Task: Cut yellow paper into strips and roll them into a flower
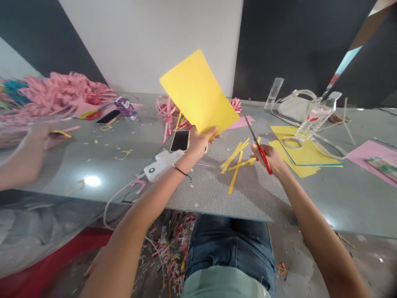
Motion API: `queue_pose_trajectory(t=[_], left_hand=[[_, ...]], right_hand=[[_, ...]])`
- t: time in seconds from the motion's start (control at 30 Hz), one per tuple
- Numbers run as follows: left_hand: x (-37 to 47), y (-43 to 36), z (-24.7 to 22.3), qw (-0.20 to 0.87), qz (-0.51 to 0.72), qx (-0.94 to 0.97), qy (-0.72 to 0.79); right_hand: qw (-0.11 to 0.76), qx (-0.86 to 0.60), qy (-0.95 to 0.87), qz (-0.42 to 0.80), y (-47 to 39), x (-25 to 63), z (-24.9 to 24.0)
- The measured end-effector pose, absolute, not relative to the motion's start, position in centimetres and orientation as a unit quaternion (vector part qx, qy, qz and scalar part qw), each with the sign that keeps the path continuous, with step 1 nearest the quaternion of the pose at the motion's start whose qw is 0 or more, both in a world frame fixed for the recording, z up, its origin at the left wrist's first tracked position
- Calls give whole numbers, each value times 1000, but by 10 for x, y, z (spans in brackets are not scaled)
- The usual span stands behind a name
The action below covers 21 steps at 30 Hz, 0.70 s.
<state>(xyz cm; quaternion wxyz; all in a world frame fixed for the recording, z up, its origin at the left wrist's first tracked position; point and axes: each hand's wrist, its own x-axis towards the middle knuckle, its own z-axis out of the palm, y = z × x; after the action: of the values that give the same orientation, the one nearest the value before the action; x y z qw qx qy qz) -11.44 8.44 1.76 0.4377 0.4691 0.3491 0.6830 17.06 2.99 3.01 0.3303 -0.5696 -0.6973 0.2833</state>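
Note:
My left hand (200, 142) is closed on the lower edge of a yellow sheet of paper (200, 91), which is raised and tilted above the table. In my right hand (273, 157) is a pair of scissors (264, 158) with red handles, blades pointing up and away, apart from the sheet. Several cut yellow paper strips (235, 169) lie crossed on the table between my hands. Below my left hand are a phone (180, 141) and a white power bank (163, 165) with a cable.
Yellow sheets (316, 153) lie right, with a water bottle (319, 116) and tape roll (293, 143) by them. Behind is a white handbag (296, 105). Pink paper fringe (68, 91) heaps at the left, where another person's hand (35, 136) works. Paper scraps litter the floor.

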Motion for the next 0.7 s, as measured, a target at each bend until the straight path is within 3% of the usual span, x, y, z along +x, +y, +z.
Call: queue_pose_trajectory(t=[0.17,0.7], left_hand=[[-114,80,20,449,685,472,325],[-101,68,18,453,639,530,324]], right_hand=[[278,-561,-725,285,20,162,28],[296,-563,-720,279,17,158,24]])
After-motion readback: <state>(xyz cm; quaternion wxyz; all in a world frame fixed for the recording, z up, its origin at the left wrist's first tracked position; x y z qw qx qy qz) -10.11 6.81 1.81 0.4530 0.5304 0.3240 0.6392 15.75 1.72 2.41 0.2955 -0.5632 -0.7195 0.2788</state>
